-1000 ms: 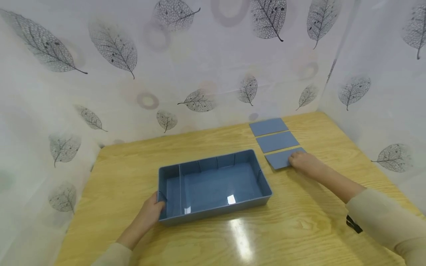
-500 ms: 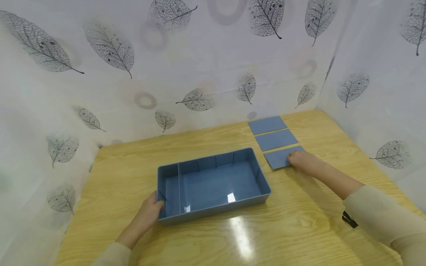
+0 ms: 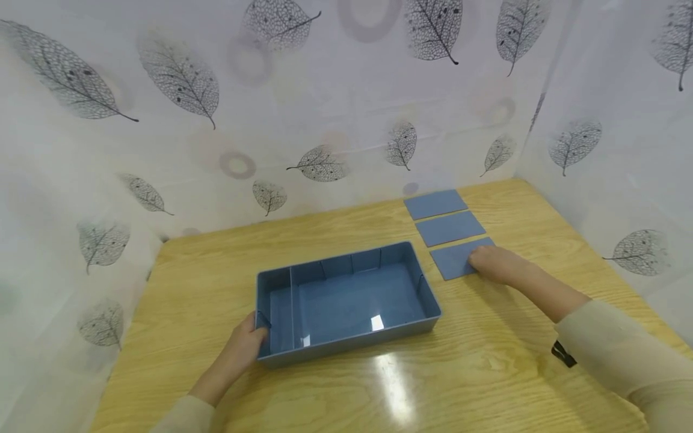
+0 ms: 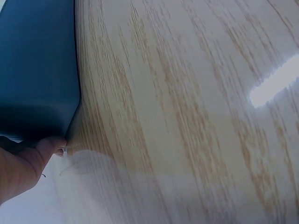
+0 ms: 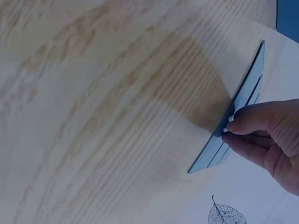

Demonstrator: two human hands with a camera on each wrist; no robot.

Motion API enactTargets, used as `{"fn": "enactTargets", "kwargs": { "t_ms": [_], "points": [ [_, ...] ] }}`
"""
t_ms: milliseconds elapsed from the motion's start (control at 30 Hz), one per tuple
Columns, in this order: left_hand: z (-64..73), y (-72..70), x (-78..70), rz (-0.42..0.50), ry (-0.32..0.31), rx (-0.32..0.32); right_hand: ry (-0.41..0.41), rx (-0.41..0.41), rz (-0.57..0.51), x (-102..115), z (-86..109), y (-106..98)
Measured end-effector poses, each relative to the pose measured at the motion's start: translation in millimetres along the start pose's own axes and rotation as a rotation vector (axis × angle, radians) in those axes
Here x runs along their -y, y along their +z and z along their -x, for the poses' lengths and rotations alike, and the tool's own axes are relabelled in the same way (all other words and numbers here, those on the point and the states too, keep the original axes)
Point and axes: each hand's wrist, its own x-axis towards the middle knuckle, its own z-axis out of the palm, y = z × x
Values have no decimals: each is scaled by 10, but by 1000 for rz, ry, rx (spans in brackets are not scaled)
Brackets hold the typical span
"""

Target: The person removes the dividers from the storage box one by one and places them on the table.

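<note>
A shallow blue-grey storage box (image 3: 346, 346), with one divider standing near its left end, sits on the wooden table. My left hand (image 3: 243, 343) grips its left wall, thumb over the rim on the inside; the left wrist view shows that hand (image 4: 23, 163) at a lower corner of the box (image 4: 37, 56). Farther right, three flat blue-grey panels lie in a row. At the nearest panel (image 3: 455, 260), my right hand (image 3: 498, 264) pinches the near right edge. In the right wrist view, thumb and fingertips (image 5: 233, 126) meet at that panel's edge (image 5: 201, 163).
Behind the nearest panel lie the middle panel (image 3: 450, 228) and the far panel (image 3: 435, 204). A small black item (image 3: 564, 353) is partly hidden by the right sleeve (image 3: 612, 343). Leaf-patterned white cloth (image 3: 346, 90) surrounds the table (image 3: 206, 270) at the back and sides.
The nearest panel's front edge has shifted slightly toward me, and the panel sits straighter beside the others. My right hand stays at it; the left hand and box hold still.
</note>
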Motion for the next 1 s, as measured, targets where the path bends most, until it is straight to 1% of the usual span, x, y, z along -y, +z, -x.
{"fn": "enactTargets", "kwargs": {
  "t_ms": [167,300,367,500,567,733,900,1000],
  "points": [
    [1,5,2,8,10,-2,43,28,14,18,-25,-43],
    [-17,8,2,-1,15,-7,79,38,15,-31,-70,-105],
    [-20,9,2,-4,19,-10,69,32,8,-62,-98,-132],
    [-5,2,2,-1,14,-7,-3,-14,-30,-82,-157,-170],
    [3,8,6,3,10,0,-22,-35,-35,-76,-167,-181],
    [-2,4,9,-18,24,1,-35,-86,6,-67,-189,-222],
    [-5,-21,3,-37,17,3,-68,-148,42,-39,-203,-294],
    [-15,-38,-9,-52,14,10,-89,-169,52,-19,-211,-343]
  ]
}}
